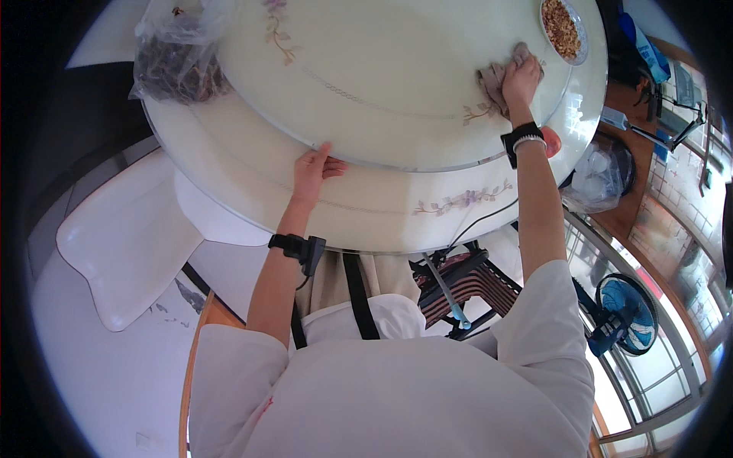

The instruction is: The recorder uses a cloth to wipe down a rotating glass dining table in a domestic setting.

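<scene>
My right hand [521, 82] is closed on a crumpled grey-brown cloth [492, 85], pressed against the pale round turntable [366, 57] printed with flowers. A plate of chopped nut-like bits [563, 30] sits just beyond that hand. My left hand [311, 175] is at the turntable's near rim, its thumb touching the edge and its fingers apart, pointing right over the lower tabletop [252, 164]. Nothing shows in that hand. Part of a red round thing [550, 142] shows beside my right wrist.
A clear plastic bag with dark contents [182, 65] lies at the table's far left. White chairs [130, 237] stand at left. A striped folding seat [477, 286] is under the near edge. At right are a bag-lined bin [603, 172] and a blue fan [626, 313].
</scene>
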Tool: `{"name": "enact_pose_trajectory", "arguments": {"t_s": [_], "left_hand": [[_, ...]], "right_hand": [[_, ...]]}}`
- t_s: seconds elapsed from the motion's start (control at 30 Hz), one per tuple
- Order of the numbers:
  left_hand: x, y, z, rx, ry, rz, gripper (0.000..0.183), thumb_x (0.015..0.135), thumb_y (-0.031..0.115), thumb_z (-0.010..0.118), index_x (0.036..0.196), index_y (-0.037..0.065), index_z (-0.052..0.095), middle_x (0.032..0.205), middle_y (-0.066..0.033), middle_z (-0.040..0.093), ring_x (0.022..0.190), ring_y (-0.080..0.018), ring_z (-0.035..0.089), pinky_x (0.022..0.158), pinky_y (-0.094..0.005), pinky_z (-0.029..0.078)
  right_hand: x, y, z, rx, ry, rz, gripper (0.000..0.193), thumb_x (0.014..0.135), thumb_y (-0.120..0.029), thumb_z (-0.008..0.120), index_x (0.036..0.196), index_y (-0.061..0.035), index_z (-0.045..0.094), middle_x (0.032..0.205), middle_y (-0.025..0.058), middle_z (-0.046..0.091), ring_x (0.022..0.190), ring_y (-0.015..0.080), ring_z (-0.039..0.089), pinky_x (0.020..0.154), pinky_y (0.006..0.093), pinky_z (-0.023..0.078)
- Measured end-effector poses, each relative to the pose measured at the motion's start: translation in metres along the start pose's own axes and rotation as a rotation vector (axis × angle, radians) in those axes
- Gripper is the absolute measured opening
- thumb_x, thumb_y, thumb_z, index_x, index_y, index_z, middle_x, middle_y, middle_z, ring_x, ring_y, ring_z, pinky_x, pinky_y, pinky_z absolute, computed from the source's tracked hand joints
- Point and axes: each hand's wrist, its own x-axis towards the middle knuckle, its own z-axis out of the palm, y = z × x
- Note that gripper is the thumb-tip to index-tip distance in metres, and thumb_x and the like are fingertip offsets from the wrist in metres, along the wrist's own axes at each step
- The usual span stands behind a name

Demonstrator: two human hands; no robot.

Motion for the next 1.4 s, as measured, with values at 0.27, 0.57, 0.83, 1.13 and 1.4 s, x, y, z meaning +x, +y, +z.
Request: {"name": "enact_pose_trajectory", "arguments": {"t_s": [0.27,0.57,0.83,1.13,1.4], "left_hand": [[0.001,-0.001,0.0,-0.03,0.052,0.035,0.036,0.086,0.031,0.057,0.079,-0.004,0.054,0.069,-0.0135,0.06,0.061,-0.0185,0.063,0.054,-0.0248,0.052],[0.0,-0.006,0.001,0.045,0.011,0.054,0.035,0.086,0.033,0.056,0.076,0.0,0.055,0.065,-0.011,0.06,0.056,-0.0154,0.061,0.05,-0.0231,0.05],[0.002,-0.003,-0.001,0.045,0.055,0.055,0.036,0.086,0.032,0.057,0.075,-0.002,0.054,0.065,-0.0109,0.058,0.051,-0.0151,0.058,0.048,-0.0238,0.05],[0.0,-0.004,0.0,0.012,0.049,0.08,0.037,0.085,0.035,0.057,0.073,0.0,0.055,0.062,-0.0078,0.056,0.05,-0.0129,0.056,0.047,-0.0234,0.048],[0.0,-0.006,0.003,0.028,0.033,0.076,0.041,0.083,0.037,0.059,0.074,-0.004,0.057,0.063,-0.0092,0.058,0.051,-0.0139,0.058,0.048,-0.0232,0.049]], "right_hand": [[-0.042,-0.044,-0.018,-0.06,0.004,-0.019,0.049,0.082,-0.022,0.049,0.123,0.0016,0.038,0.127,0.022,0.039,0.119,0.0363,0.035,0.101,0.0451,0.026],[-0.108,-0.207,-0.037,0.218,-0.226,-0.289,0.047,0.081,-0.017,0.047,0.125,-0.0041,0.038,0.129,0.0191,0.036,0.123,0.0363,0.029,0.102,0.0492,0.023],[-0.126,-0.265,-0.046,0.428,-0.369,-0.553,0.048,0.08,-0.019,0.05,0.126,-0.0083,0.04,0.132,0.0138,0.036,0.124,0.0302,0.033,0.103,0.0443,0.024],[-0.072,-0.156,-0.039,0.223,-0.26,-0.474,0.049,0.077,-0.017,0.053,0.124,-0.0098,0.041,0.128,0.0121,0.042,0.121,0.0285,0.035,0.102,0.0398,0.028],[-0.031,-0.006,-0.029,0.07,-0.048,-0.144,0.047,0.083,-0.019,0.047,0.125,0.0003,0.036,0.128,0.0197,0.039,0.12,0.0336,0.034,0.102,0.0426,0.027]]}}
